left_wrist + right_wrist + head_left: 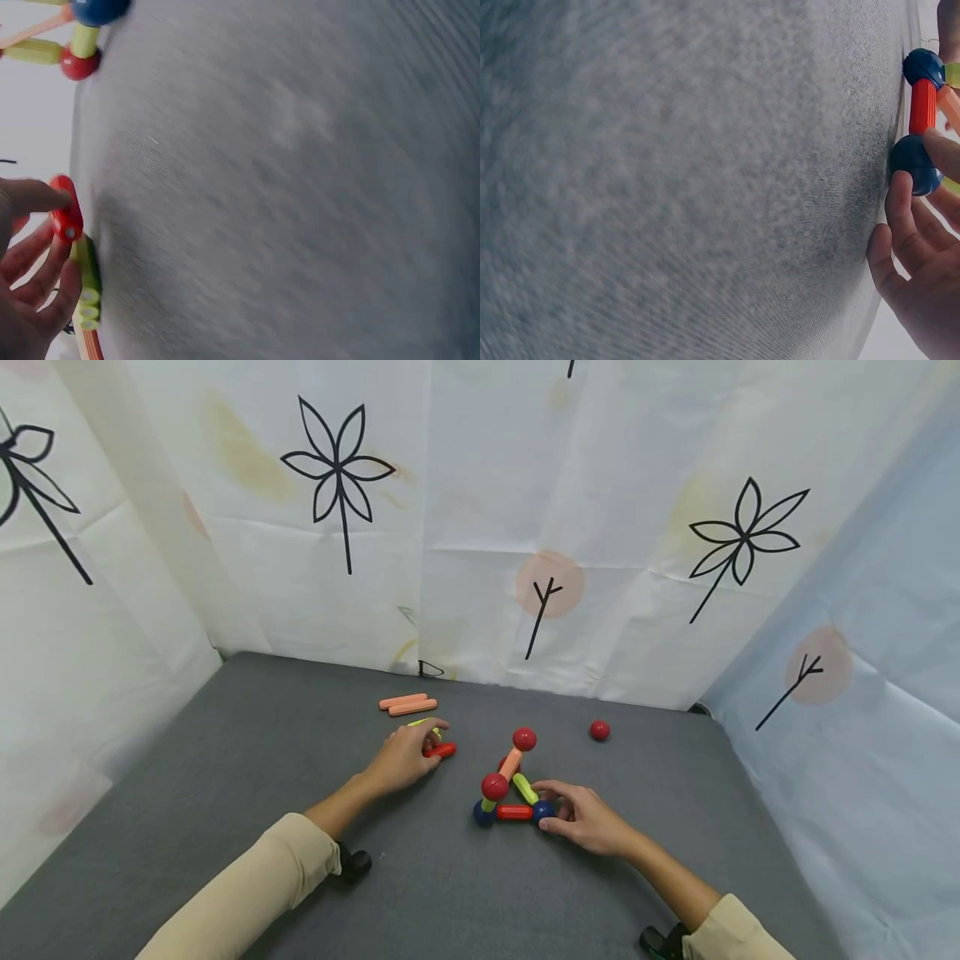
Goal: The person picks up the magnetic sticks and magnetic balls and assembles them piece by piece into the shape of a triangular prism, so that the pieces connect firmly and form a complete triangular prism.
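My left hand (401, 758) pinches a red rod (444, 749) between thumb and fingers; the left wrist view shows the red rod (67, 210) over yellow-green rods (88, 289). To the right stands a structure of balls and rods: blue balls joined by a red rod (514, 812), yellow-green rods, and an orange rod (511, 765) between raised red balls (495, 787). At its right corner my right hand (588, 818) holds a blue ball (543, 812) with thumb and fingers, as the right wrist view shows on the blue ball (915, 165).
Two orange rods (412, 707) lie side by side behind my left hand. A loose red ball (599, 730) sits at the back right on the grey table (420, 885). A white patterned sheet (472, 527) hangs around the table's back and sides.
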Motion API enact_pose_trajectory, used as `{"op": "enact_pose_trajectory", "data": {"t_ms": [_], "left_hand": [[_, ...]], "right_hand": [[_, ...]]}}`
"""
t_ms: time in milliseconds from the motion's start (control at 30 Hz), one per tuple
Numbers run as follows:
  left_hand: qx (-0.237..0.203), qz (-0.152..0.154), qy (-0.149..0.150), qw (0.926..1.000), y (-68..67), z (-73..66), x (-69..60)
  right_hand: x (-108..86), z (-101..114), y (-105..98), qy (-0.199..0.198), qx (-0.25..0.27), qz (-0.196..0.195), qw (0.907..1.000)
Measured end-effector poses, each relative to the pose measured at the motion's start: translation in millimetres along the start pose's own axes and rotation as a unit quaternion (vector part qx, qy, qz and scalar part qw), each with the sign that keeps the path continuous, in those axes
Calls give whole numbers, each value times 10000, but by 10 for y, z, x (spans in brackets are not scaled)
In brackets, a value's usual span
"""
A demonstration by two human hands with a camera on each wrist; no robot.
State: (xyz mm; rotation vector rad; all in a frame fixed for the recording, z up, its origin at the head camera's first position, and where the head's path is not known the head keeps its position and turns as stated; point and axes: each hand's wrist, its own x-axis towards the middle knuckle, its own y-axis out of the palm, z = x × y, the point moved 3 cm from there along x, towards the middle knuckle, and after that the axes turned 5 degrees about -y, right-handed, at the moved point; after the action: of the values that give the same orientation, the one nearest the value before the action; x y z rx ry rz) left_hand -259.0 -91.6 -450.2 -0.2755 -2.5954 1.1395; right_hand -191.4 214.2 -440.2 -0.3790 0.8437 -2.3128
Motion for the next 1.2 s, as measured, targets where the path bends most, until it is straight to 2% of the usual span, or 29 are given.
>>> {"op": "enact_pose_trajectory", "data": {"t_ms": [67, 100, 167, 300, 400, 467, 500, 600, 767, 1000, 1100, 1200], "left_hand": [[-724, 132, -174, 9971, -8, -32, 17], [-1116, 235, -287, 9931, -14, -58, 24], [-1879, 447, -488, 9800, -29, -121, 36], [-3180, 904, -932, 9392, -56, -301, 49], [-3828, 1158, -1291, 9074, -54, -440, 53], [-4074, 1292, -1478, 8919, -35, -517, 52], [-4146, 1364, -1527, 8867, -25, -559, 47], [-4228, 1543, -1555, 8793, 19, -646, 32], [-4268, 1812, -1594, 8716, 95, -722, 9], [-4416, 2190, -1901, 8491, 155, -770, -23], [-4490, 2220, -1923, 8439, 157, -785, -23], [-4505, 2195, -1940, 8434, 152, -784, -25]], "right_hand": [[-2, -3, 0, 6, 1, -11, 10000], [-3, -5, 0, 7, -5, -17, 10000], [-3, -8, 2, 11, -10, -26, 10000], [-3, -14, 3, 40, -36, -39, 10000], [1, -14, 2, 71, -68, -35, 9999], [7, -12, 0, 89, -96, -30, 9999], [10, -12, 0, 95, -104, -25, 9999], [16, -13, 1, 114, -117, -13, 9999], [14, -18, 7, 171, -91, 5, 9998], [-3, -18, 14, 217, -53, 7, 9998], [-7, -11, 13, 162, -44, -15, 9999], [-10, -7, 13, 125, -55, -29, 9999]]}}
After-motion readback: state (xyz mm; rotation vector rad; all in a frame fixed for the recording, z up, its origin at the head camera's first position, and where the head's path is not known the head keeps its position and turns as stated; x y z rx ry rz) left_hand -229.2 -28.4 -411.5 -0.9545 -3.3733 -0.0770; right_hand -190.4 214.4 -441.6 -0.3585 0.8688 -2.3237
